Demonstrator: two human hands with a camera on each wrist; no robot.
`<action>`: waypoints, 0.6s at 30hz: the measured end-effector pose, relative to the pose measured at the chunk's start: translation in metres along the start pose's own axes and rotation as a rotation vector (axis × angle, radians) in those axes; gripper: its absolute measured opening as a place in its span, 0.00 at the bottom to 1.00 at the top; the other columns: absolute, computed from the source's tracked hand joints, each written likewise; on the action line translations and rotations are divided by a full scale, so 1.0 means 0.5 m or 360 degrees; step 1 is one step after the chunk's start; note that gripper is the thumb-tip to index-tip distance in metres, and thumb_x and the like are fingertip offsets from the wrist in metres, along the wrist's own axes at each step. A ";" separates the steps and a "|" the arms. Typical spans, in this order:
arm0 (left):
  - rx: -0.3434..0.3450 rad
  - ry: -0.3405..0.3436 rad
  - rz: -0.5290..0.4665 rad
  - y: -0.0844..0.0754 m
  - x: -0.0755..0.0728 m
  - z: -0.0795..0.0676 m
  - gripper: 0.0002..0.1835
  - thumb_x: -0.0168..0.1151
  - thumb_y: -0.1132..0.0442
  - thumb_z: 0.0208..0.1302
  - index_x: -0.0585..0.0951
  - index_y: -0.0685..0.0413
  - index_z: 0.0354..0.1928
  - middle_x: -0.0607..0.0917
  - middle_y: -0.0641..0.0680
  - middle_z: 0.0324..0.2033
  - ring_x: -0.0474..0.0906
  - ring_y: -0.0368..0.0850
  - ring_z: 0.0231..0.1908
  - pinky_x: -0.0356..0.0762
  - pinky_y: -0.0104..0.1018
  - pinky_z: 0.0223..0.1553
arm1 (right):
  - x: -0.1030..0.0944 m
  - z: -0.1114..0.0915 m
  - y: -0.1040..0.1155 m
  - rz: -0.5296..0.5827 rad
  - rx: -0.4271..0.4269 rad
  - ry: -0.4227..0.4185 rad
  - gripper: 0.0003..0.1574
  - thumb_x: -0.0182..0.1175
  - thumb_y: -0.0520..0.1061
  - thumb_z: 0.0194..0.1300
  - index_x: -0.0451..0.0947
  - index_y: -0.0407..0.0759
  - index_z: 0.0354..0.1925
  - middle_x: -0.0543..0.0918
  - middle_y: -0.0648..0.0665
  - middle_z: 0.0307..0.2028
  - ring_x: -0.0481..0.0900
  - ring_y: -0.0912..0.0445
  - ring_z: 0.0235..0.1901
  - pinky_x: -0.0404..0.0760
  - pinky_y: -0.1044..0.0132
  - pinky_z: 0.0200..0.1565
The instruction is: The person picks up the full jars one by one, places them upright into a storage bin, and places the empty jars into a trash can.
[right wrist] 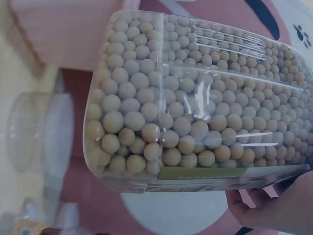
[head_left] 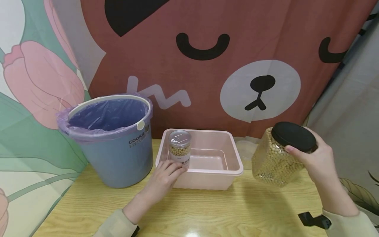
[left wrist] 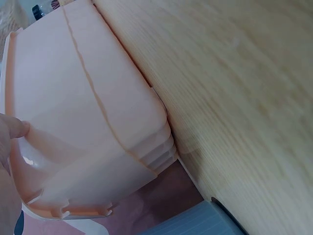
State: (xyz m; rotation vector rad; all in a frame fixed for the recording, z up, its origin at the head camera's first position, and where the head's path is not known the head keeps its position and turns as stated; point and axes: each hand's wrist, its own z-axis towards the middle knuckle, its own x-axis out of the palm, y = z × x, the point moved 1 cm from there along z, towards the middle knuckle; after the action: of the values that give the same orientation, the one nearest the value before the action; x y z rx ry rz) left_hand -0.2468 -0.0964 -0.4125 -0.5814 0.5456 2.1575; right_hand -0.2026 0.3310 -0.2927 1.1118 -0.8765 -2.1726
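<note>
My left hand (head_left: 165, 176) grips the near rim of a pale pink plastic basin (head_left: 204, 179), fingers over the edge. In the left wrist view the thumb (left wrist: 18, 128) presses on the basin's outer wall. Inside the basin, at its left end, a small can (head_left: 180, 148) with a pull-tab lid and pale round beads stands upright beside those fingers. To the right, my right hand (head_left: 321, 158) holds a large clear jar (head_left: 275, 161) by its black lid (head_left: 294, 136). The jar, full of beige beads, is tilted above the table; its beads fill the right wrist view.
A blue bucket (head_left: 127, 161) lined with a purple bag stands left of the basin. Behind the jar sits a clear round container (head_left: 246, 148). The wooden table (head_left: 192, 210) ends at a brown bear-print curtain (head_left: 201, 98).
</note>
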 end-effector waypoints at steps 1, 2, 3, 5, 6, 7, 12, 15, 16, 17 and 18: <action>0.0003 -0.0006 0.0001 0.000 0.000 -0.001 0.14 0.57 0.66 0.58 0.83 0.54 0.45 0.82 0.49 0.41 0.75 0.45 0.42 0.72 0.37 0.42 | 0.003 0.007 0.012 0.0027 -0.0020 -0.0001 0.48 0.71 0.44 0.52 0.62 0.56 0.68 0.71 0.58 0.55 0.67 0.73 0.47 0.64 0.84 0.39; 0.0006 -0.0011 0.0002 0.000 0.001 -0.001 0.14 0.57 0.66 0.57 0.83 0.53 0.46 0.82 0.49 0.41 0.75 0.45 0.42 0.72 0.38 0.42 | 0.006 0.013 0.024 0.0048 -0.0043 -0.0001 0.47 0.71 0.44 0.51 0.63 0.56 0.67 0.72 0.59 0.54 0.68 0.72 0.46 0.65 0.84 0.39; 0.0008 -0.0015 0.0004 0.001 0.001 -0.001 0.14 0.57 0.66 0.57 0.83 0.53 0.46 0.82 0.49 0.41 0.75 0.45 0.42 0.72 0.38 0.42 | 0.009 0.020 0.036 0.0074 -0.0062 0.0004 0.46 0.71 0.44 0.51 0.64 0.56 0.67 0.72 0.59 0.53 0.68 0.71 0.46 0.66 0.83 0.39; 0.0013 -0.0019 0.0009 0.001 0.002 -0.001 0.15 0.57 0.66 0.57 0.83 0.53 0.46 0.82 0.49 0.41 0.75 0.46 0.42 0.72 0.38 0.42 | 0.017 0.034 0.059 0.0127 -0.0098 0.0002 0.43 0.71 0.43 0.51 0.66 0.56 0.65 0.73 0.62 0.49 0.70 0.70 0.45 0.67 0.83 0.39; 0.0015 -0.0018 0.0010 0.001 0.002 -0.002 0.15 0.57 0.66 0.57 0.83 0.53 0.46 0.82 0.49 0.41 0.75 0.46 0.42 0.72 0.38 0.42 | 0.021 0.040 0.070 0.0162 -0.0112 -0.0001 0.42 0.70 0.42 0.51 0.68 0.56 0.63 0.74 0.62 0.48 0.70 0.69 0.44 0.68 0.83 0.39; 0.0016 -0.0011 0.0014 0.001 0.002 -0.002 0.15 0.57 0.66 0.57 0.83 0.53 0.46 0.82 0.49 0.42 0.75 0.46 0.43 0.72 0.38 0.42 | 0.025 0.047 0.081 0.0201 -0.0131 -0.0003 0.41 0.70 0.41 0.51 0.69 0.55 0.63 0.74 0.63 0.47 0.71 0.69 0.44 0.68 0.83 0.38; 0.0012 0.0026 0.0017 0.000 0.000 -0.001 0.14 0.58 0.66 0.57 0.83 0.53 0.46 0.82 0.49 0.42 0.75 0.45 0.43 0.72 0.38 0.43 | 0.055 0.075 0.128 0.0421 -0.0241 -0.0002 0.39 0.70 0.36 0.49 0.72 0.49 0.60 0.77 0.62 0.45 0.73 0.67 0.45 0.70 0.82 0.41; 0.0013 0.0026 0.0016 0.000 0.000 -0.001 0.14 0.58 0.66 0.58 0.82 0.52 0.47 0.82 0.50 0.42 0.75 0.45 0.43 0.72 0.38 0.43 | 0.078 0.086 0.148 0.0445 -0.0263 0.0028 0.39 0.71 0.38 0.49 0.72 0.50 0.60 0.77 0.61 0.46 0.74 0.66 0.46 0.71 0.80 0.42; 0.0015 0.0024 0.0016 0.000 0.001 -0.001 0.14 0.58 0.65 0.58 0.82 0.52 0.47 0.82 0.50 0.42 0.75 0.45 0.43 0.72 0.38 0.43 | 0.086 0.088 0.153 0.0447 -0.0261 0.0042 0.39 0.71 0.39 0.49 0.72 0.50 0.61 0.77 0.60 0.46 0.74 0.66 0.46 0.71 0.80 0.42; 0.0015 0.0024 0.0017 0.000 0.001 -0.001 0.14 0.57 0.65 0.58 0.82 0.52 0.47 0.82 0.50 0.42 0.75 0.45 0.43 0.72 0.38 0.43 | 0.094 0.090 0.158 0.0430 -0.0266 0.0058 0.39 0.71 0.40 0.50 0.71 0.50 0.61 0.77 0.59 0.47 0.74 0.66 0.46 0.71 0.80 0.43; 0.0016 0.0023 0.0017 0.000 0.001 -0.001 0.14 0.57 0.65 0.59 0.82 0.52 0.47 0.82 0.50 0.42 0.75 0.45 0.43 0.72 0.38 0.43 | 0.103 0.091 0.163 0.0424 -0.0260 0.0073 0.40 0.71 0.42 0.50 0.71 0.51 0.62 0.77 0.58 0.48 0.74 0.66 0.46 0.71 0.80 0.42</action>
State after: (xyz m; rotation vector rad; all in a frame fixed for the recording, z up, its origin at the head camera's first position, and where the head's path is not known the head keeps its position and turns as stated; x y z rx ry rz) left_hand -0.2471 -0.0964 -0.4130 -0.5900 0.5680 2.1612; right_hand -0.2535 0.2562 -0.2366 0.9060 -0.7643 -1.9531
